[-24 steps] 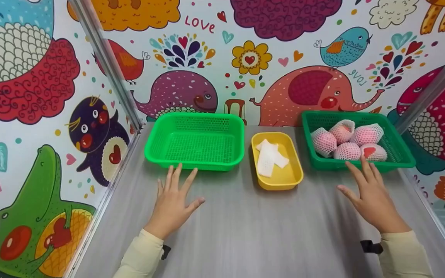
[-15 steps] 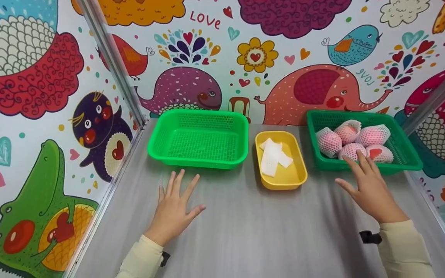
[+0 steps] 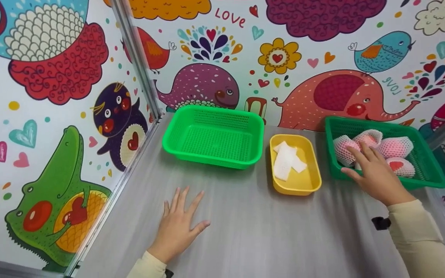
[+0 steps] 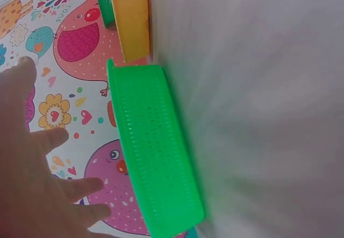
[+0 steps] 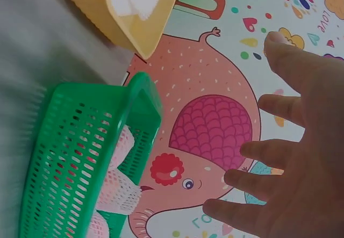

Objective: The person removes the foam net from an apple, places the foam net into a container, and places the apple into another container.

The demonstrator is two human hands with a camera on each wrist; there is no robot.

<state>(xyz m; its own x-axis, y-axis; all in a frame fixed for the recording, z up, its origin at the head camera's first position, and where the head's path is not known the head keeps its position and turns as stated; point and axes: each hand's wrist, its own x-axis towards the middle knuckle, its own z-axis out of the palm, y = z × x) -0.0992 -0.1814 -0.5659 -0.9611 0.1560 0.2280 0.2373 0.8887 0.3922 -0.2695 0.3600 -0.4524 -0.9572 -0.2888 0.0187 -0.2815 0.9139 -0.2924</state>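
R hand (image 3: 379, 177): pos. above near left part of dk green basket (image 3: 425, 183), scene right. Fingers extended and spread, thumb well apart; grip wide, nothing held. Contact w/ fruit below: cannot tell.

Netted fruits (image 3: 396, 148): loc. inside dk green basket, grouped toward left; four show clearly, part of another is hidden by R hand. Nets pink-white; red skin exposed on the near right unit.

L hand (image 3: 178, 229): pos. over table (image 3: 253, 231), near side of lt green basket (image 3: 213, 160) and apart from it. Fingers spread, thumb out; nothing held.

Yellow tray (image 3: 298, 189): btwn the two baskets, w/ white foam nets (image 3: 286, 160) lying crossed inside. Lt green basket: scene left, upright, mesh floor visible. Far wall (image 3: 296, 81): printed w/ elephant, whale, etc.
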